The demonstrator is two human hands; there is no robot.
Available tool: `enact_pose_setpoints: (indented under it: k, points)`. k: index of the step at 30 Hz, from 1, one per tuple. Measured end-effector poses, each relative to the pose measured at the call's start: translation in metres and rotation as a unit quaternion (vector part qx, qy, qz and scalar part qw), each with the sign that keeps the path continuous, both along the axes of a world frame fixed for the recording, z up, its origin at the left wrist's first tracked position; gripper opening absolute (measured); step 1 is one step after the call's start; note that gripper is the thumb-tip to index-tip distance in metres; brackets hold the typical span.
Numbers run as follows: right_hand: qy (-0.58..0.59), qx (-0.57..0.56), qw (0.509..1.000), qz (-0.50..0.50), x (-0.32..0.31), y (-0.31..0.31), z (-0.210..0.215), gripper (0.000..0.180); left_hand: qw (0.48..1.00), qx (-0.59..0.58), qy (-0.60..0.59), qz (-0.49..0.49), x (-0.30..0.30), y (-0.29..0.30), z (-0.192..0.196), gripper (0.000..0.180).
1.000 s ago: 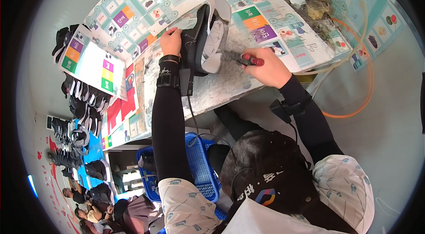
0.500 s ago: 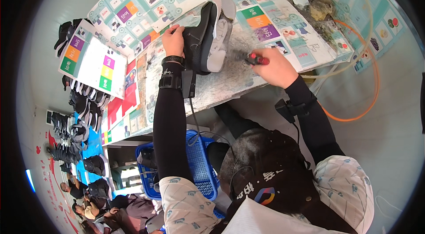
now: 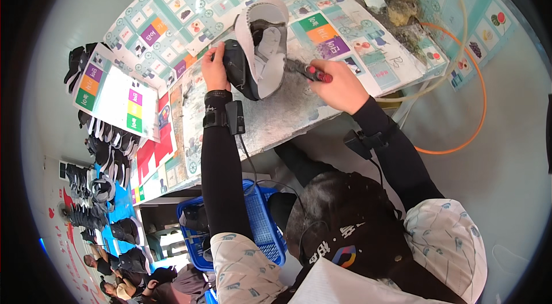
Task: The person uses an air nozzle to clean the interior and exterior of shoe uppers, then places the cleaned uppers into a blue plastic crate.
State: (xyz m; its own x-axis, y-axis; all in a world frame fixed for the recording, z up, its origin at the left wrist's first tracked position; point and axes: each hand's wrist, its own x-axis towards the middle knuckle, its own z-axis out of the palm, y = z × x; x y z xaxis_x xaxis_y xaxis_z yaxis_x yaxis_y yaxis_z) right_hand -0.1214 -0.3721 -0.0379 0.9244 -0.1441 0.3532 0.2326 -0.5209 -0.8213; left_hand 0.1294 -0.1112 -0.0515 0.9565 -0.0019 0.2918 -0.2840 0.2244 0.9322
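Note:
My left hand [image 3: 215, 68] grips a shoe [image 3: 267, 77] with a black upper and a pale grey sole. The shoe is tilted above the work table, its patterned underside facing up and to the right. From the other side, my right hand [image 3: 343, 86] holds a small brush [image 3: 302, 68] with a red-and-black handle and a dark head. The brush head meets or nearly meets the sole's right edge; exact contact cannot be told. Part of the black upper is hidden behind the sole.
The worn table [image 3: 282, 125] carries printed sheets. A tilted printed board [image 3: 118, 91] stands at the left, before rows of shoes [image 3: 109, 154]. A crusted pot [image 3: 401, 8] and an orange hose [image 3: 482, 97] are right. A blue basket [image 3: 267, 229] sits below; people [image 3: 118, 278] work at lower left.
The shoe has been turned so more of its underside and sole edge shows. My right hand has moved left, bringing the brush from apart to the sole's edge.

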Motion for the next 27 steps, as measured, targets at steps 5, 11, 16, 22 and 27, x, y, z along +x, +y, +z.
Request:
enact_pose_setpoints:
  k: [5, 11, 16, 22, 27]
  points:
    - [0.046, -0.013, 0.997, 0.054, 0.002, -0.002, 0.001, 0.026, 0.999, 0.043, 0.006, 0.010, -0.023, -0.011, 0.024, 0.033]
    - [0.036, 0.004, 0.999, 0.022, -0.003, -0.002, 0.006, 0.029, 0.996, 0.089, 0.029, -0.003, -0.026, -0.001, 0.034, 0.031]
    - [0.063, -0.008, 0.998, -0.009, -0.006, -0.003, 0.011, 0.034, 0.978, 0.175, 0.094, -0.067, -0.031, 0.008, 0.057, 0.041]
    - [0.070, -0.068, 0.994, 0.058, -0.007, -0.005, 0.001, 0.040, 0.929, 0.319, 0.149, -0.114, -0.021, 0.029, 0.080, 0.034]
    - [0.016, -0.014, 1.000, 0.015, -0.014, -0.006, 0.006, 0.035, 0.915, 0.331, 0.167, -0.161, -0.011, 0.035, 0.091, 0.026]
